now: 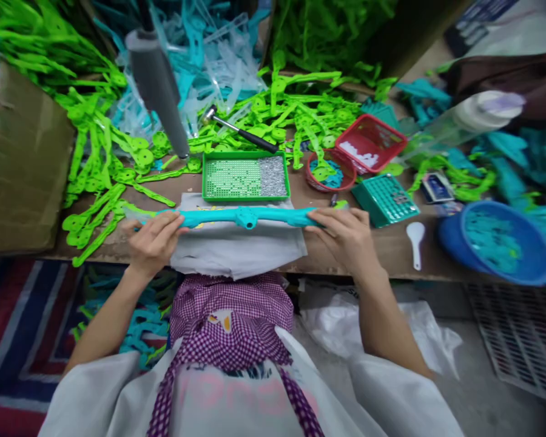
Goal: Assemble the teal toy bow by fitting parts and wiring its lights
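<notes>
While I watch from far away, both hands hold the long teal plastic bar flat over the white cloth on the wooden table.
My left hand and right hand are closed on its two ends. It looks light, stiff and a bit smooth, so I think the ends are the best places to grip, not the knob in the middle.

teal bar ends hidden inside left hand and right hand; grey post top cut by far edge; blue bowl contents blurred; green tray small pieces too tiny to tell; cardboard box cut off left
</notes>
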The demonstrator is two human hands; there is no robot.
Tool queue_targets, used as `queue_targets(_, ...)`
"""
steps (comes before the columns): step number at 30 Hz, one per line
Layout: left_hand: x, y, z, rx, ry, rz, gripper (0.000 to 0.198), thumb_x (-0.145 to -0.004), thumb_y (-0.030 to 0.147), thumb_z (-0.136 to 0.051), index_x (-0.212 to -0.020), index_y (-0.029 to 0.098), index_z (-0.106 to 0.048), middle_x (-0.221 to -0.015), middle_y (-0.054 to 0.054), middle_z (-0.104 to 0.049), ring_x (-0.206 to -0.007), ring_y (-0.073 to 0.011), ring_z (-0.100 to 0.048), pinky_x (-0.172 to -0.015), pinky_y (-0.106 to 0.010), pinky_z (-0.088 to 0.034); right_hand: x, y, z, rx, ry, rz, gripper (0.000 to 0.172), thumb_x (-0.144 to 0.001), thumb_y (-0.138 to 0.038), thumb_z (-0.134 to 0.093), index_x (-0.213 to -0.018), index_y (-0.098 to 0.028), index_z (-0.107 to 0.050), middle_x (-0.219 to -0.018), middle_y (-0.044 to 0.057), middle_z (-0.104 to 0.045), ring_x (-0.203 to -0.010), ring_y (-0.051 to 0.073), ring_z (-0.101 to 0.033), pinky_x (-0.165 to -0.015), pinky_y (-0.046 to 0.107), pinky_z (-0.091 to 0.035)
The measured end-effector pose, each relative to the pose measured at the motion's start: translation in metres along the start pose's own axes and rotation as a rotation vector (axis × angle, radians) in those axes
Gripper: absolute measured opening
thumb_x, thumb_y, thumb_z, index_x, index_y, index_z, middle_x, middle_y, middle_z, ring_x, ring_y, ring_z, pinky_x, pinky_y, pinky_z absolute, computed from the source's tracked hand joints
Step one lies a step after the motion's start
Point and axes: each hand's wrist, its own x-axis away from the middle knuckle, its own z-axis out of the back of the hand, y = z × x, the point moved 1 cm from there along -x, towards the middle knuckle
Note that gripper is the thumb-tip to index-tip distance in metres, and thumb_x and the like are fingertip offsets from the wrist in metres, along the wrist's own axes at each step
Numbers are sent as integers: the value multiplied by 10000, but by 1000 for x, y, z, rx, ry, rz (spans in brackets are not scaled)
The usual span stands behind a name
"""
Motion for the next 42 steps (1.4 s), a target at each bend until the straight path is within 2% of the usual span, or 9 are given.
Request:
queue_targets(4, -20, -7, 10, 61, -3, -15, 191, -917, 336, -645, -1087, 337, -732, -1062, -44, -776, -907, -279, -740, -934, -500, -354, 8, 20, 18, -155, 32, -205, 328, -889, -457, -628, -1165, -301, -708, -1169, 81, -722, -1098, 271, -666, -963, 467, -464)
queue_targets(11, -39, -16, 15, -25, -13, -129, 262, -880, 350, -694, -1142, 344, -686, -1070, 0, -778, -882, -231, -743, -909, -421, -393, 0, 46, 8, -515, 184, -395, 386, -725, -586, -752, -972, -289, -760, -967, 38, -770, -907, 235, -701, -851, 404, -556)
queue_targets(16, -25, -34, 49, -55, -44, 182, 467, -871, 483, -635, -1330, 415, -593, -1344, -10, -656, -1171, -331, -641, -1012, -515, -404, -8, 42, 9, -535, 161, -350, 371, -717, -617, -745, -909, -300, -774, -910, 35, -781, -837, 223, -711, -826, 392, -565)
queue_targets(20, -4, -49, 65, -9, -42, 407, 351, -835, 538, -638, -1184, 515, -663, -1059, 64, -770, -815, -299, -699, -728, -430, -497, -5, 42, 7, -604, 170, -402, 380, -685, -611, -773, -890, -291, -765, -935, 33, -782, -882, 230, -717, -861, 409, -574)
queue_targets(24, 2, -61, 53, 53, 17, 446, 286, -783, 531, -704, -1046, 423, -738, -816, 61, -769, -574, -209, -603, -598, -347, -449, 4, 42, 3, -786, 175, -454, 430, -667, -565, -806, -968, -266, -735, -975, 33, -774, -901, 212, -725, -829, 384, -596)
queue_targets(28, 0, -73, 36, 297, 136, 548, 367, -651, 459, -842, -927, 230, -764, -764, 18, -753, -607, -166, -621, -606, -315, -503, 12, 47, -4, -774, 280, -498, 368, -633, -530, -842, -852, -249, -751, -866, 48, -775, -768, 196, -721, -704, 349, -595)
queue_targets(32, 2, -83, 25, 443, 163, 580, 394, -623, 458, -868, -861, 166, -753, -768, -18, -745, -659, -159, -652, -658, -315, -545, 12, 52, -17, -777, 459, -556, 386, -529, -524, -894, -750, -240, -754, -766, 77, -770, -640, 176, -699, -569, 311, -544)
queue_targets(37, 11, -77, 17, 525, 254, 660, 405, -598, 494, -860, -819, 172, -753, -758, -39, -736, -669, -166, -676, -652, -289, -552, 23, 36, -17, -779, 441, -578, 361, -584, -464, -886, -789, -211, -730, -855, 79, -791, -803, 226, -756, -730, 371, -597)
queue_targets(42, 51, -58, 1, 647, 141, 866, 415, -625, 464, -824, -899, 166, -729, -843, -55, -741, -739, -186, -698, -719, -314, -579, 69, 13, -30, -744, 279, -653, 296, -718, -422, -798, -907, -215, -702, -1025, 83, -783, -993, 243, -741, -895, 434, -579)
